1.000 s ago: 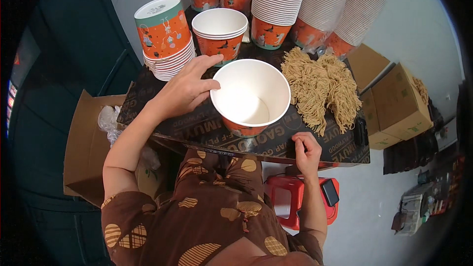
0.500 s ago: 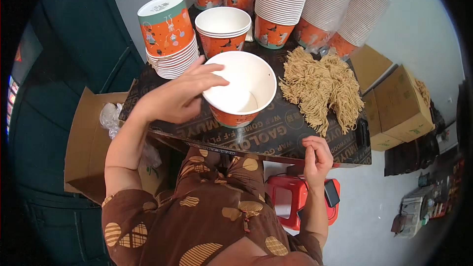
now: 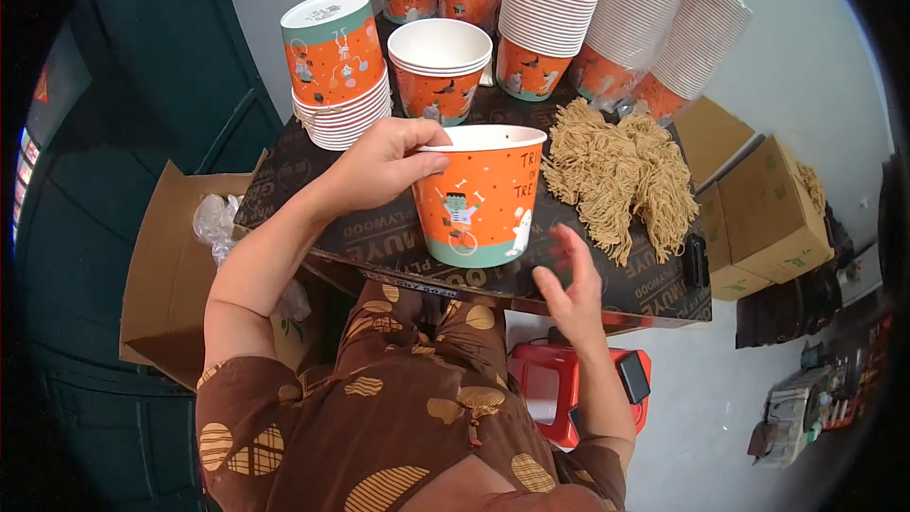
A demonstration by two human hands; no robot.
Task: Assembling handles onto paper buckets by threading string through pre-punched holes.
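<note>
Cup: the orange paper cup [image 3: 479, 194] with a teal band at its base now shows its printed side wall; one second ago its white inside faced the camera, so it has been turned more upright and lifted a little above the front part of the table [image 3: 379, 242].
Left hand: the left hand [image 3: 384, 163] grips the cup at the rim, thumb over the edge and fingers closed on the wall. It carries the cup alone.
Right hand: the right hand [image 3: 572, 277] has left the front edge of the table, where it rested before. Now it is open, holds nothing, and is just beside the cup base, not touching.
Meaning: I judge the cup is being presented to the right hand, perhaps for handling at its base.
Near things: the straw-coloured fibre bundle [image 3: 621, 175] lies to the right; cup stacks [image 3: 441, 66] stand along the back edge.
</note>
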